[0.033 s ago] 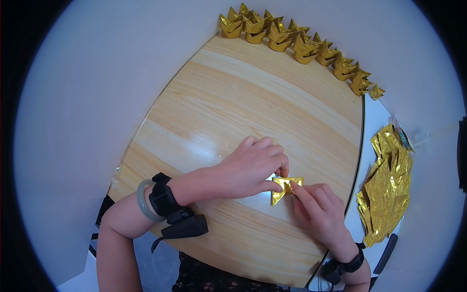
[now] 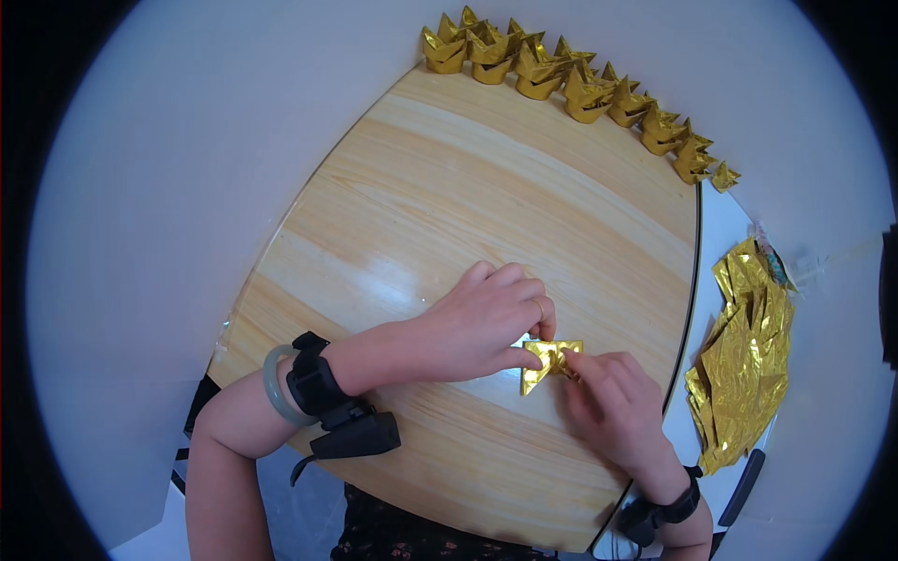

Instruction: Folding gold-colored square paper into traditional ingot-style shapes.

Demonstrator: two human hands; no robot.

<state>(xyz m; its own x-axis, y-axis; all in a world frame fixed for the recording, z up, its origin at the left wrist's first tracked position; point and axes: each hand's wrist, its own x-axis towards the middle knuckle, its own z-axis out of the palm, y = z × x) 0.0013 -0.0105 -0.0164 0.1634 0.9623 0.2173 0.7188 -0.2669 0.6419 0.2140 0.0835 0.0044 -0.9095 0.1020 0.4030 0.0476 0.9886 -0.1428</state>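
A small piece of folded gold foil paper (image 2: pixel 534 379) lies on the wooden table, with pointed corners and creases showing. My left hand (image 2: pixel 486 318) comes in from the left with its fingers curled. Its thumb presses the paper's left side, and a thin ring sits on one finger. On the other side, my right hand (image 2: pixel 615 402) pinches the paper's right end with thumb and index finger, the other fingers folded in. The underside of the paper and part of the right fingertips are hidden.
Along the table's far edge stands a row of folded gold foil pieces (image 2: pixel 539 79), several stacked together. A fanned pile of gold foil sheets (image 2: pixel 744 365) rests on the white surface at the right. Pale walls (image 2: pixel 140 234) rise around the wooden table (image 2: pixel 486 196).
My right index fingertip has slid slightly right, from the paper's middle to its right end. My left hand has stayed in place.
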